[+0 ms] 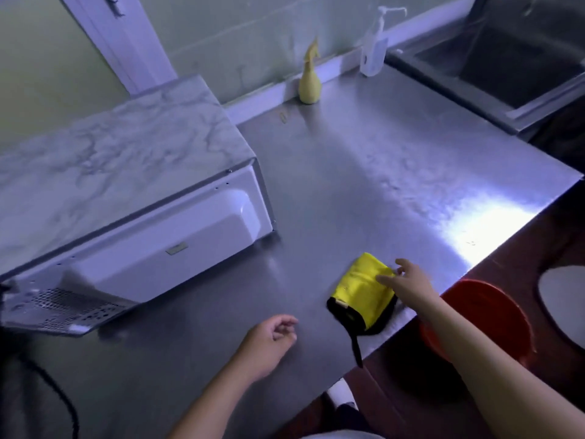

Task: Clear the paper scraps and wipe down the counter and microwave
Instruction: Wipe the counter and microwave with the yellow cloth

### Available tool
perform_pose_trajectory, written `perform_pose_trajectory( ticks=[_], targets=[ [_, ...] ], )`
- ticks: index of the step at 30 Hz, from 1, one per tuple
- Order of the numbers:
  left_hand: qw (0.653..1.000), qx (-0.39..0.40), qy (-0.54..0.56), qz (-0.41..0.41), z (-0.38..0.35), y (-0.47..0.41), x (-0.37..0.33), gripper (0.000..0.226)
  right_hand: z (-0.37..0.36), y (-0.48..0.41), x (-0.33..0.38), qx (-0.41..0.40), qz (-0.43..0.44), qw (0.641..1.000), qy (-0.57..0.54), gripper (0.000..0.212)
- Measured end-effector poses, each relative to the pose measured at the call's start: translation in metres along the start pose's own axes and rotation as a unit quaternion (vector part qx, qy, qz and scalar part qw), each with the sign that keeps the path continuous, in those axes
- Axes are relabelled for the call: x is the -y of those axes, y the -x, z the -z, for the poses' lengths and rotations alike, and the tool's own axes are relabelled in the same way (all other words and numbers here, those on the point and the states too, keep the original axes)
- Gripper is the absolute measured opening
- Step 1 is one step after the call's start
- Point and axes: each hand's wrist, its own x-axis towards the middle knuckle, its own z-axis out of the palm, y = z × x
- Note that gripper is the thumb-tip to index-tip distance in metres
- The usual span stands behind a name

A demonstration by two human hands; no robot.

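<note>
A folded yellow cloth (359,291) with black edging and a black strap lies near the front edge of the steel counter (364,172). My right hand (408,282) rests its spread fingers on the cloth's right side without gripping it. My left hand (269,342) hovers over the counter to the left of the cloth, fingers loosely curled and holding nothing. A white microwave (133,198) with a marble-patterned top stands at the left, its back panel facing me. A small paper scrap (284,117) lies near the back wall.
A yellow spray bottle (310,80) and a clear pump bottle (375,47) stand along the back wall. A steel sink (506,68) is at the far right. A red bin (481,315) sits below the counter's front edge. A black cable (63,400) runs at the lower left.
</note>
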Motion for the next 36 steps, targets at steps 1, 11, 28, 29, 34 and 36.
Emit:
perform_pose_trajectory(
  ticks=[1,11,28,29,34,36],
  targets=[
    [1.0,0.006,-0.008,0.004,-0.006,-0.008,-0.007,0.025,-0.002,-0.008,0.001,0.012,0.009,0.999,0.036,0.054],
    [0.997,0.017,-0.002,-0.07,-0.017,-0.041,-0.079,0.107,0.029,0.029,0.062,0.268,0.245,0.917,-0.163,0.032],
    [0.963,-0.126,-0.176,-0.161,0.071,0.08,-0.141,0.058,-0.024,0.156,0.188,0.405,0.182,0.79,-0.424,0.064],
    [0.975,-0.07,-0.14,-0.16,0.083,0.086,-0.141,0.066,-0.025,0.16,0.194,0.419,0.147,0.781,-0.439,0.063],
    [0.974,-0.058,-0.038,-0.217,0.14,0.104,-0.119,0.039,-0.027,0.166,0.2,0.499,0.092,0.73,-0.458,0.055],
    [0.971,-0.103,-0.004,-0.218,0.155,0.107,-0.101,0.027,-0.035,0.164,0.197,0.412,0.055,0.771,-0.483,0.054]
  ],
)
